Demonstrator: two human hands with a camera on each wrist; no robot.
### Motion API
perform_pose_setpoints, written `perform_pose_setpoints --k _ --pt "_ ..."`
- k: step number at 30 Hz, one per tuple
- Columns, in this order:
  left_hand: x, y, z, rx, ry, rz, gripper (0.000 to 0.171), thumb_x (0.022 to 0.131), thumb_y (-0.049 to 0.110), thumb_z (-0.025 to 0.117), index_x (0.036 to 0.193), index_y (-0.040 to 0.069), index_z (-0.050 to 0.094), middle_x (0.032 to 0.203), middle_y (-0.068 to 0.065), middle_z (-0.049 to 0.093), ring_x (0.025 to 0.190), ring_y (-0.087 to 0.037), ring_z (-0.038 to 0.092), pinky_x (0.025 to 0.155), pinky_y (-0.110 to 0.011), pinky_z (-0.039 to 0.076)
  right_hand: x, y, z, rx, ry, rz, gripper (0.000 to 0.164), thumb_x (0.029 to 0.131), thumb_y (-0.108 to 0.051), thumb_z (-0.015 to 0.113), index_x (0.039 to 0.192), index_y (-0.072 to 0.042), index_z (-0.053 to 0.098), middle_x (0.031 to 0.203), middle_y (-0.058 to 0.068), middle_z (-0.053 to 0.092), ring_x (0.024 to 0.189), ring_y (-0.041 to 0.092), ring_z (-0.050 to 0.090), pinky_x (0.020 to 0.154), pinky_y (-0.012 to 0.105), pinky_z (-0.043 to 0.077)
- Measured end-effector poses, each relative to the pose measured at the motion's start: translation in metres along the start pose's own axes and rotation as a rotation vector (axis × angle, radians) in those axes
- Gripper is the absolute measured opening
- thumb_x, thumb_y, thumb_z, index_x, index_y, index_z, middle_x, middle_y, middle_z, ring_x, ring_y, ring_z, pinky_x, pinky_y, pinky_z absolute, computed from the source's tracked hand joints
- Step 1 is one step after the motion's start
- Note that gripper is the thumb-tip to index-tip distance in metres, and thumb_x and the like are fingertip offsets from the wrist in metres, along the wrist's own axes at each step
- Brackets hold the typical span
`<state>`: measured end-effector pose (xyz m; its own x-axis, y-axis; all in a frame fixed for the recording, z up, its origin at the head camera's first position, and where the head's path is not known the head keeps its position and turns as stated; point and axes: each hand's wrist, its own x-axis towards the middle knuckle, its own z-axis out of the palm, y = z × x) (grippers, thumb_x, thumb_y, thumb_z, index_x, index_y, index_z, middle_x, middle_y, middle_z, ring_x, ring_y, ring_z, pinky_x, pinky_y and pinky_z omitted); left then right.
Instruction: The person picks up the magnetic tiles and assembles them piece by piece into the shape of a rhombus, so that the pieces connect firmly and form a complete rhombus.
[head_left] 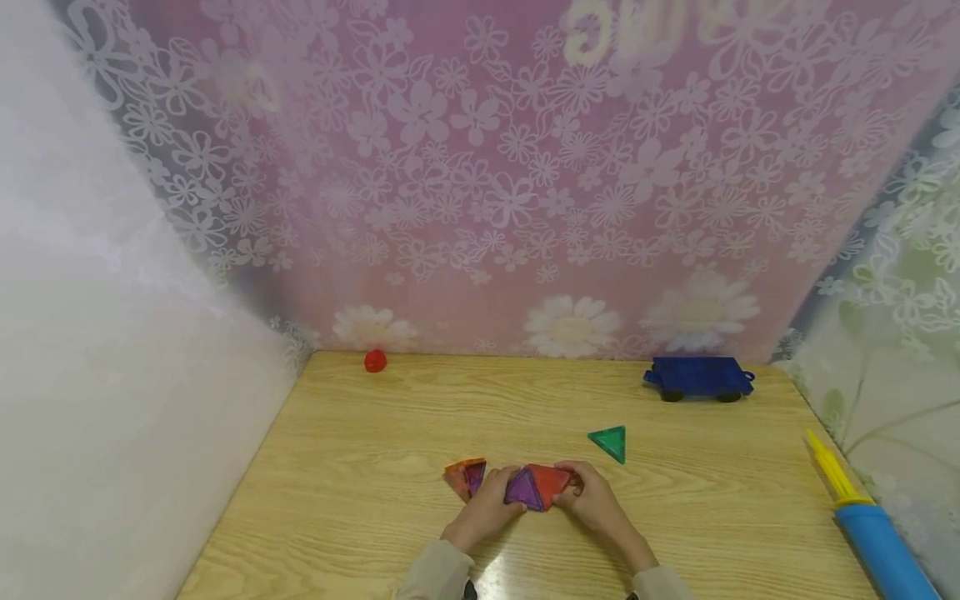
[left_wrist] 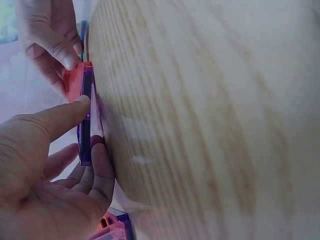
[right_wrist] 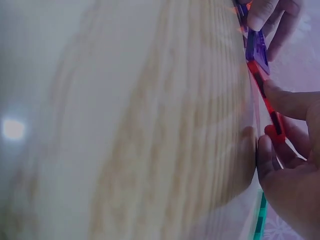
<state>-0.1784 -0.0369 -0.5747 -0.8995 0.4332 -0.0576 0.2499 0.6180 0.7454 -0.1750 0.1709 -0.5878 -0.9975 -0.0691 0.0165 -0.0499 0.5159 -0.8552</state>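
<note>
A purple triangular magnetic tile (head_left: 524, 489) and a red triangular magnetic tile (head_left: 549, 482) meet edge to edge, tilted against each other just above the wooden table. My left hand (head_left: 491, 502) pinches the purple tile between thumb and fingers, as the left wrist view shows. The red tile is pinched by my right hand (head_left: 594, 500); in the right wrist view its thumb (right_wrist: 287, 100) lies along one side. Left of my left hand sits a cluster of joined orange, red and purple tiles (head_left: 463, 477), partly hidden by that hand. A green triangular tile (head_left: 611, 442) lies beyond my right hand.
A small red object (head_left: 375, 361) stands at the back left of the table (head_left: 360, 500). At the back right is a blue wheeled toy wagon (head_left: 699, 377). A blue and yellow pump-like tool (head_left: 873, 525) lies along the right edge. Flowered walls bound the table.
</note>
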Motion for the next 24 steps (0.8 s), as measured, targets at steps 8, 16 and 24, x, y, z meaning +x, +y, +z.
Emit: perform_pose_setpoints --k 8,16,24 --pt "-0.0012 0.0000 -0.0032 -0.002 -0.013 0.013 0.052 0.087 0.013 0.069 0.133 0.001 0.050 0.116 -0.011 0.056 0.107 -0.022 0.054 0.097 -0.041 0.045 0.0004 0.0010 0.0005 -0.133 0.004 -0.047 0.040 0.069 -0.009 0.083 0.106 -0.004 0.067 0.102 0.006 0.062 0.105 0.032 0.054 0.095 0.052 0.042" --pt "0.0002 -0.0032 -0.0070 -0.027 -0.037 0.030 0.052 0.086 0.016 0.070 0.133 0.003 0.052 0.114 -0.009 0.058 0.101 -0.016 0.053 0.094 -0.038 0.045 -0.0013 -0.0005 -0.0008 -0.164 -0.007 -0.045 0.042 0.069 -0.010 0.084 0.106 -0.003 0.068 0.097 0.001 0.060 0.100 0.026 0.052 0.092 0.048 0.044" --pt "0.0022 -0.0029 -0.0083 -0.052 -0.023 0.024 0.052 0.087 0.018 0.070 0.132 0.001 0.052 0.120 -0.013 0.059 0.107 -0.023 0.056 0.094 -0.039 0.047 -0.0027 -0.0037 -0.0025 -0.197 -0.024 -0.041 0.042 0.070 -0.015 0.084 0.108 -0.004 0.069 0.093 0.000 0.057 0.096 0.021 0.052 0.088 0.042 0.046"
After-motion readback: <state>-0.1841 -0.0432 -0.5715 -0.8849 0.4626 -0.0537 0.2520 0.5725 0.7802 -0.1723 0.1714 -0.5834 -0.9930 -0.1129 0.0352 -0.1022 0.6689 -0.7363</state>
